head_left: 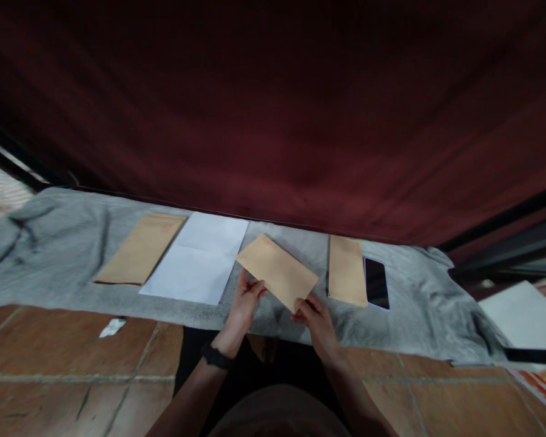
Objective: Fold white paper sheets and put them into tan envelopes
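Observation:
A brown paper envelope (pixel 279 270) is held at a slant in front of me, above the grey cloth. My right hand (pixel 313 311) pinches its lower right corner, with the thumb on top. At the envelope's lower left edge, my left hand (pixel 246 298) grips with its fingertips, partly hidden behind the paper. To the left lies a white sheet of paper (pixel 198 261) with a crease across it, and beyond that a larger brown envelope (pixel 141 249). On the right a second small brown envelope (pixel 347 270) lies flat beside a dark-screened phone (pixel 377 283).
The grey cloth (pixel 414 303) covers a long narrow surface and is wrinkled at both ends. A dark red curtain (pixel 273 152) hangs right behind it. Below are brown floor tiles (pixel 155 376) with a scrap of white paper (pixel 112 328). A white board-like object (pixel 525 315) stands far right.

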Demonstrator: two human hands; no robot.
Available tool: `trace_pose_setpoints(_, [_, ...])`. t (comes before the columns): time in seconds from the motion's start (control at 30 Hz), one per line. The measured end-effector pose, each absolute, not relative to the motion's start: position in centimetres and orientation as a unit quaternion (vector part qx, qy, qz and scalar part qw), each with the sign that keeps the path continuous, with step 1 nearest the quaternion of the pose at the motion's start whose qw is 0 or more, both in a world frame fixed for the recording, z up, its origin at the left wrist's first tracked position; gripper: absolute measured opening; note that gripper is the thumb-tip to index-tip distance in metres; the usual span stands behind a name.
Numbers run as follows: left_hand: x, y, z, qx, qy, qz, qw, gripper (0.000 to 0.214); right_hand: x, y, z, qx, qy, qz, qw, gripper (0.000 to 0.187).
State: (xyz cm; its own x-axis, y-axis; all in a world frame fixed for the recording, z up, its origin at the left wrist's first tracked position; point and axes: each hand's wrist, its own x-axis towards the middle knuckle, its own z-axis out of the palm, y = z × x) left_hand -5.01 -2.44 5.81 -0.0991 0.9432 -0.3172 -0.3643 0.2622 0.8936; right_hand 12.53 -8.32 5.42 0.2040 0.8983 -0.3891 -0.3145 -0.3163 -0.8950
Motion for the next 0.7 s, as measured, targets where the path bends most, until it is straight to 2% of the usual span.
trace_pose_setpoints(0.17, [-5.3,-0.5,4.6,0.366,0.532,0.503,0.574,0.064,11.8,-9.5,4.3,-0.539,-0.160,0.684,0.465,0.037])
trace_pose_setpoints(0.33, [-5.7,1.7,3.4,0.474,0.577,0.443,0.496,0.057,11.2,-9.6,3.8,-0.510,-0.165,0.746,0.395,0.036])
trace_pose_setpoints(0.43, [-5.6,1.9,3.0,0.569,0.616,0.416,0.353,0.049,10.8,-9.5,3.7,-0.509,-0.163,0.756,0.379,0.034])
trace_pose_setpoints(0.53, [-4.7,1.4,2.9,0.697,0.585,0.368,0.190,0.045,10.7,-9.4,3.7,-0.511,-0.159,0.766,0.357,0.035])
trace_pose_setpoints(0.7, [-1.7,1.5,2.8,0.842,0.488,0.205,0.105,0.050,11.0,-9.1,3.8,-0.512,-0.179,0.780,0.311,0.037])
